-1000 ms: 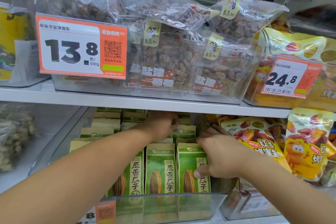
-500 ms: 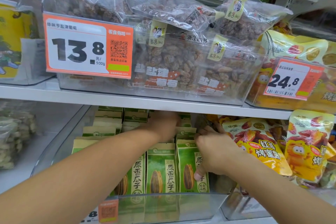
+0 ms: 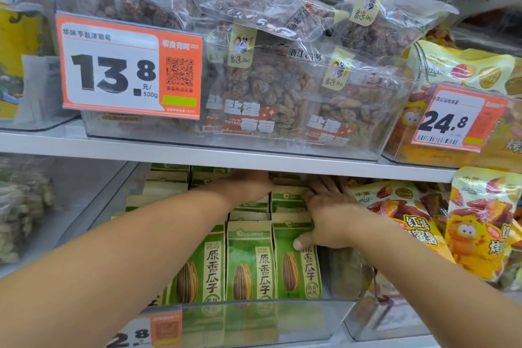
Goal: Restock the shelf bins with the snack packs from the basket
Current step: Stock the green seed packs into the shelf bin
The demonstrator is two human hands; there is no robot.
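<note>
Head camera looks into a lower shelf, where a clear plastic bin [image 3: 254,319] holds rows of green sunflower seed packs [image 3: 250,260] standing upright, printed faces to the front. Both bare forearms reach in over the bin's front wall.

Left hand [image 3: 248,186] is deep in the bin, just under the edge of the shelf board [image 3: 197,154]; it lies over the tops of the packs in the middle rows, but its fingers are hidden behind the hand and the board, so I cannot tell whether they grasp anything.

Right hand [image 3: 329,217] is at the right-hand row of packs. Its thumb presses on the printed face of the front right pack [image 3: 296,271], while the fingers curl over the tops of the packs behind, pinching the front of that row between thumb and fingers. That front pack tilts slightly (its neighbours stand straighter).

On the board above sits another clear bin [image 3: 282,144] of raisin bags [image 3: 268,87], with an orange price tag [image 3: 130,65] reading 13.8 on its front. To the right are yellow sweet potato snack bags [image 3: 401,212] and a second tag [image 3: 454,118] reading 24.8. A third tag [image 3: 147,333] is fixed to the seed bin's front, partly cut off. No basket is in view.
</note>
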